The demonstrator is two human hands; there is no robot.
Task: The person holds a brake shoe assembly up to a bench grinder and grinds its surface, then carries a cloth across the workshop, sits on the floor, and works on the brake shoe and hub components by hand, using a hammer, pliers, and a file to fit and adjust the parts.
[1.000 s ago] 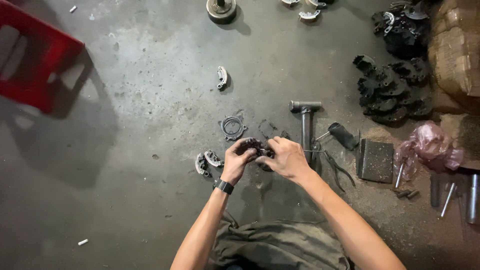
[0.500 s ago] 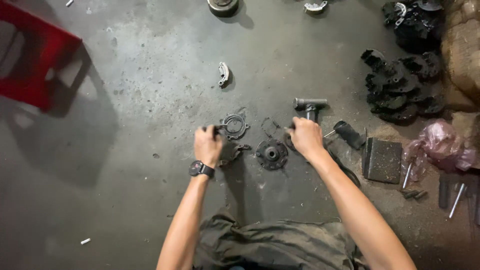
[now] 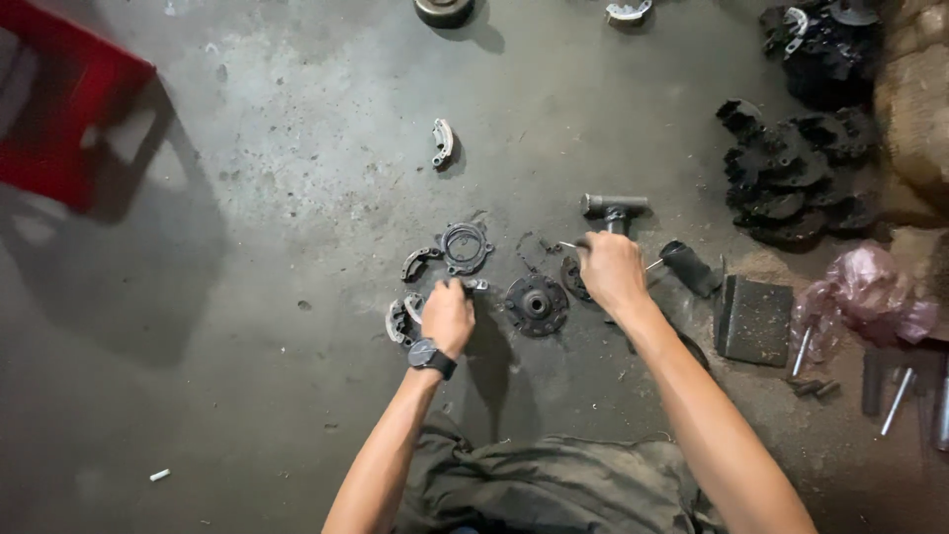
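Greasy parts spread all over a stained, rough grey concrete floor [image 3: 247, 198]. The left hand [image 3: 448, 314], black wristwatch on, is curled over a small curved metal brake shoe [image 3: 400, 318] with worn shiny edges; can't tell how tight the grip is. The right hand [image 3: 610, 272] is closed narrow around something thin and metallic, hard to make out. Between the hands, flat on the floor, sits a round dark cast-metal hub plate [image 3: 536, 304], hole facing up. Just above lies a ring-shaped grey metal plate [image 3: 465, 246], and a dull steel T-shaped wrench [image 3: 614, 208] has its crossbar running left-right.
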